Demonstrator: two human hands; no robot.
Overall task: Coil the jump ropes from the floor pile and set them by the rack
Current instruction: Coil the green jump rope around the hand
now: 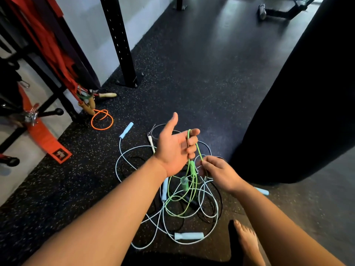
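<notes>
My left hand (175, 145) is raised palm-up over the pile, its fingers curled around the green jump rope (192, 187), which loops over the fingertips. My right hand (218, 172) pinches the same green cord just below and to the right. The green handles (185, 182) dangle under the hands. On the floor beneath lies a tangle of pale blue ropes (189, 236), black cord (221, 204) and a white-handled rope (151, 142). An orange rope (102, 120) lies coiled by the rack (119, 45) at the left.
A black punching bag (307, 112) hangs close on the right. My bare foot (247, 242) stands at the bottom right. Red straps (48, 137) and wooden-handled ropes (105, 95) sit by the rack base. A bench frame (278, 10) stands far back.
</notes>
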